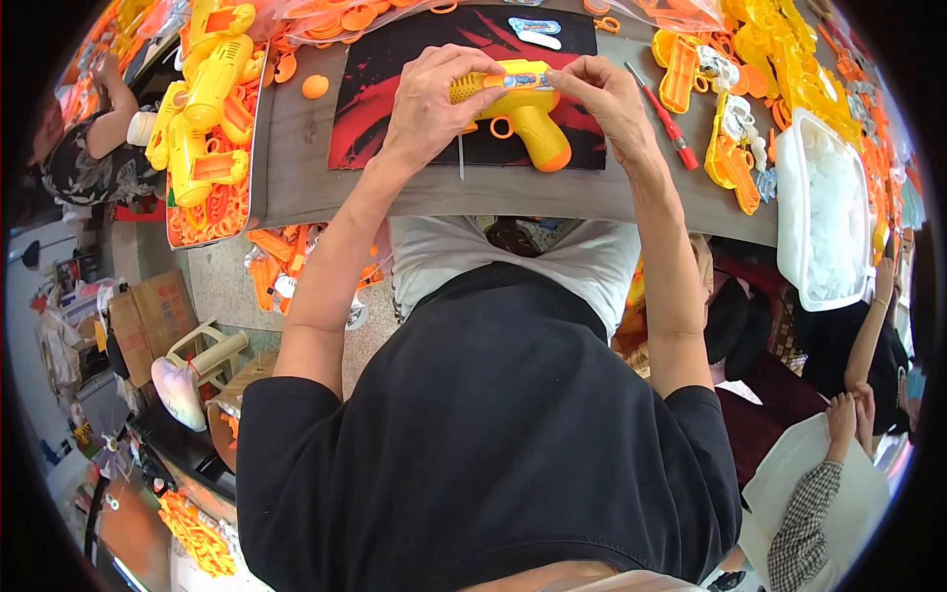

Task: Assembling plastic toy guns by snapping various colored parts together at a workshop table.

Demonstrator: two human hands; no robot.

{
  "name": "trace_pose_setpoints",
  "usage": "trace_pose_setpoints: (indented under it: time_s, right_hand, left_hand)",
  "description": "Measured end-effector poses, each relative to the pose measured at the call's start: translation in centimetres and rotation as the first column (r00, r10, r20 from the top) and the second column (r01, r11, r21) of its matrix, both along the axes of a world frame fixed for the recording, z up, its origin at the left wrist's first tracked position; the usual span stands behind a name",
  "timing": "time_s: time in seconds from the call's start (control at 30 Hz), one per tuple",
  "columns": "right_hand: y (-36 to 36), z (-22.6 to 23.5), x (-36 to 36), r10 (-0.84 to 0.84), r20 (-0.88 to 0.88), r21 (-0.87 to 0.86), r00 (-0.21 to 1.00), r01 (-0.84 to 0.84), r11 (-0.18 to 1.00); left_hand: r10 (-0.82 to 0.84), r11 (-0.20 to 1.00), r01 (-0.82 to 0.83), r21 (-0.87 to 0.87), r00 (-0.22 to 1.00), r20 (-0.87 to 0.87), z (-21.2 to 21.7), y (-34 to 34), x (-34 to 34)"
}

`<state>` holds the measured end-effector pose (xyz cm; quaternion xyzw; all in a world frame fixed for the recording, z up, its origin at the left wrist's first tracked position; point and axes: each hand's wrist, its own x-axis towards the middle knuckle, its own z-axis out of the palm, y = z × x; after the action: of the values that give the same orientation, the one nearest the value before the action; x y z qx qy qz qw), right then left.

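Note:
A yellow toy gun (536,128) with an orange trigger and an orange-tipped grip lies on its side on a black and red mat (375,133). My left hand (431,107) is wrapped around its ribbed left end, thumb and fingers closed on it. Along the top of the body sits a small blue and orange sticker (526,81). The fingertips of my right hand (610,102) pinch together at the sticker's right end, against the toy gun. Two more small pieces, one a blue label (534,25) and the other white, rest on the mat's far side.
Right of the mat lies a red-handled screwdriver (674,128). Yellow toy gun halves (732,163) lie beyond it, beside a white tub (789,222) of translucent pieces. At left, yellow toy bodies (187,148) top a box of orange parts. Other people sit on both sides.

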<state>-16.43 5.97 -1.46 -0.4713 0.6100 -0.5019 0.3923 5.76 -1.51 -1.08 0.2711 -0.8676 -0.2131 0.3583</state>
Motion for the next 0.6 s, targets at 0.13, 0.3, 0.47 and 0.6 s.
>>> trace_pose_setpoints:
  time_s: [0.13,0.3,0.47,0.6]
  right_hand:
    - [-0.8,-0.2,-0.1,0.075,-0.043,0.031,0.996,-0.073,0.997]
    - [-0.2,1.3,0.7,-0.071,-0.564,-0.372,0.823,-0.176,0.911]
    - [0.0,0.6,0.2,0.050,-0.749,-0.355,0.661,-0.465,0.811]
    - [-0.5,-0.2,0.9,0.118,-0.796,-0.297,0.594,-0.552,0.779]
  left_hand:
    - [-0.006,1.000,0.006,0.019,1.000,-0.005,-0.3,-0.2,0.0]
    - [0.088,0.996,-0.087,-0.029,0.994,0.059,-0.4,0.2,0.1]
    - [0.034,0.986,-0.033,0.163,0.999,-0.008,-0.5,0.2,0.4]
    - [0.035,0.978,-0.049,0.204,0.997,0.072,0.1,0.3,0.0]
